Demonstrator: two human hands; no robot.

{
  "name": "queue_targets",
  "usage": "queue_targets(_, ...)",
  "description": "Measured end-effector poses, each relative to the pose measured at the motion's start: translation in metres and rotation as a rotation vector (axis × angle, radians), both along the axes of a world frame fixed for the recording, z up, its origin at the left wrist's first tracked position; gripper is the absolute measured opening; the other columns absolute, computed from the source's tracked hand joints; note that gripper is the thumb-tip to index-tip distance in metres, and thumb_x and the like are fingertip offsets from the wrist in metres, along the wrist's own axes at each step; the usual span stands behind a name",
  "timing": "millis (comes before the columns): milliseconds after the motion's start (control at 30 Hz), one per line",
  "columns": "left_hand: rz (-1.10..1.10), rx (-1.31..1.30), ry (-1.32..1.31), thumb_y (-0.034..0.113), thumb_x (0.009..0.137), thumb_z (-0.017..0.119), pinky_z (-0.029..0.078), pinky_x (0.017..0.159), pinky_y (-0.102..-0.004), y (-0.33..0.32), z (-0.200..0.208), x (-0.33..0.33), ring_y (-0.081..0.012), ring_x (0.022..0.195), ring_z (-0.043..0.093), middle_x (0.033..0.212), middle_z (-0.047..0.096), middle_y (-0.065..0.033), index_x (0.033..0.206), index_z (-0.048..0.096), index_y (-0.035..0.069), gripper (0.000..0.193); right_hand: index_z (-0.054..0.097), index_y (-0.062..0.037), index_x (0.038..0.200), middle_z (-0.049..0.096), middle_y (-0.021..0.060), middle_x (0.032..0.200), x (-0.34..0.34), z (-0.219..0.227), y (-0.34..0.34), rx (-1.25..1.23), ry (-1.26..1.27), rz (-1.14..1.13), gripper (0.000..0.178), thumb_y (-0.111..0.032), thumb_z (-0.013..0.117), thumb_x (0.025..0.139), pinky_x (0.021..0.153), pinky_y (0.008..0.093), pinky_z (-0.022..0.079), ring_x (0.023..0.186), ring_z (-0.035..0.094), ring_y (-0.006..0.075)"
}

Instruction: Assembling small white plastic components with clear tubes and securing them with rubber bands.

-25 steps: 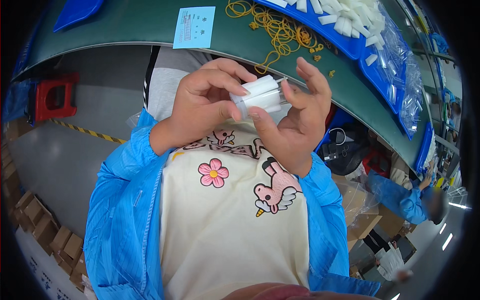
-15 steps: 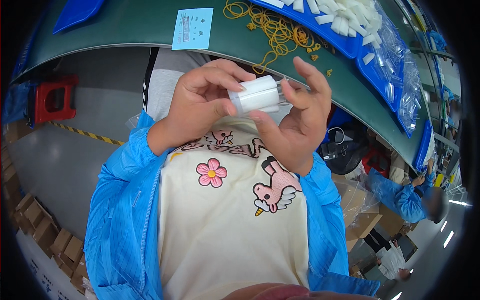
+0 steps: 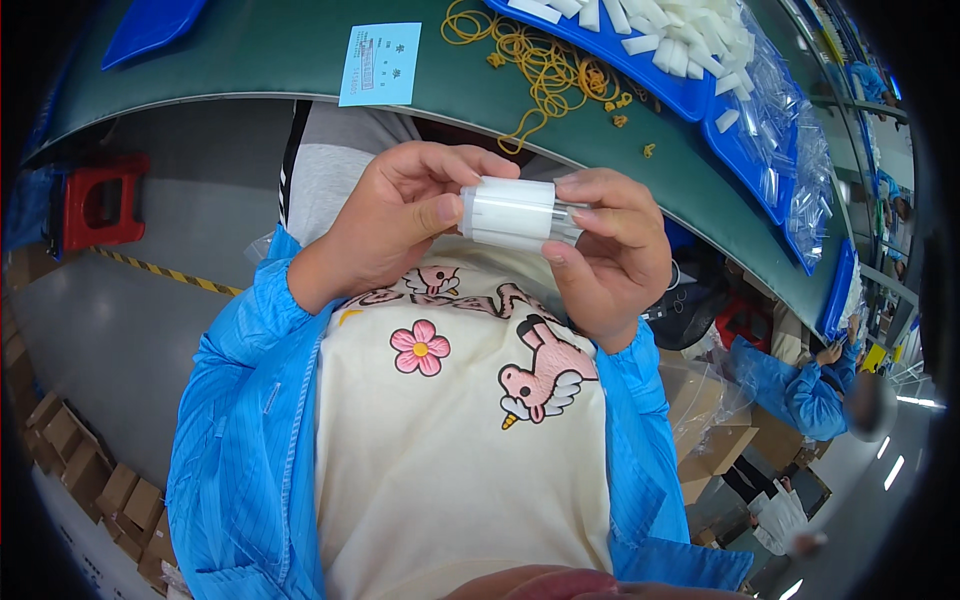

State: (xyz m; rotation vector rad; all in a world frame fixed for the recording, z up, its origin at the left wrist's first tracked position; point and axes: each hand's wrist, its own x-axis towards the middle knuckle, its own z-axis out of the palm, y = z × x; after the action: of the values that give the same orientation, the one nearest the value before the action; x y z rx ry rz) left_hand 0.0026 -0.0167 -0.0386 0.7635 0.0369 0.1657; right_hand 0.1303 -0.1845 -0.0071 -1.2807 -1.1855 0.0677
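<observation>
Both hands hold a small bundle of white plastic pieces [image 3: 512, 212] in a clear sleeve, close to my chest below the table edge. My left hand [image 3: 390, 225] pinches its left end with thumb and fingers. My right hand [image 3: 610, 255] grips its right end, fingers curled over the top. The bundle lies roughly level. Above it, on the green table [image 3: 300, 50], lies a heap of yellow rubber bands [image 3: 545, 60].
A blue tray [image 3: 680, 85] of loose white pieces and clear bags [image 3: 790, 150] sits at the table's right. A light blue paper card [image 3: 380, 65] lies left of the bands. A red stool [image 3: 100, 200] and cardboard boxes [image 3: 70, 450] stand on the floor. A co-worker in blue [image 3: 800, 380] sits at right.
The bundle has been turned from tilted to level. My right hand's fingers, spread before, have closed over its right end.
</observation>
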Motion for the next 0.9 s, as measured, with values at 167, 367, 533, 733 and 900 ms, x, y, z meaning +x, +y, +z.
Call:
queue_targets(167,-0.009,-0.031,0.002,0.02,0.085,0.071,0.047,0.097,-0.0391,0.0,0.001,0.002,-0.0232,0.115,0.055,0.124,0.055,-0.0123,0.1,0.06,0.012,0.021,0.059,-0.0028,0.1,0.061,0.0173,0.105,-0.003,-0.002,0.0,0.01,0.074,0.006,0.04,-0.001,0.082,0.067,0.078,0.0354,0.053,0.094,0.063,0.0265)
queue_targets(367,-0.013,-0.012,-0.003,0.019,0.085,0.071,0.047,0.097,-0.0388,0.001,0.001,0.002,-0.0229,0.114,0.054,0.123,0.055,-0.012,0.1,0.06,0.012,0.02,0.063,-0.0029,0.093,0.062,0.0144,0.104,0.002,0.001,0.0,-0.028,0.1,0.019,0.035,-0.002,0.083,0.065,0.077,0.0357,0.05,0.091,0.061,0.0259)
queue_targets(533,-0.006,0.01,-0.024,0.018,0.084,0.072,0.048,0.097,-0.0384,0.002,0.004,0.002,-0.0228,0.112,0.055,0.121,0.056,-0.0122,0.097,0.06,0.012,0.019,0.067,-0.0052,0.091,0.065,0.011,0.1,0.009,0.013,-0.002,-0.1,-0.027,0.014,0.032,-0.004,0.083,0.063,0.076,0.0347,0.049,0.089,0.062,0.0249)
queue_targets(733,-0.007,0.056,-0.045,0.02,0.082,0.074,0.049,0.095,-0.0379,0.003,0.002,0.001,-0.0222,0.109,0.057,0.119,0.057,-0.0125,0.095,0.061,0.012,0.021,0.068,-0.0059,0.087,0.066,0.0084,0.098,0.012,0.017,-0.004,-0.134,-0.107,0.016,0.028,-0.007,0.082,0.063,0.074,0.0346,0.048,0.085,0.062,0.0246)
queue_targets(900,-0.023,0.081,-0.068,0.021,0.081,0.074,0.05,0.094,-0.0381,0.004,0.002,0.001,-0.0223,0.109,0.058,0.117,0.059,-0.0133,0.094,0.061,0.012,0.02,0.067,-0.0062,0.084,0.066,0.0081,0.096,0.013,0.021,-0.003,-0.143,-0.19,0.035,0.026,-0.008,0.082,0.063,0.074,0.0351,0.048,0.083,0.061,0.0245)
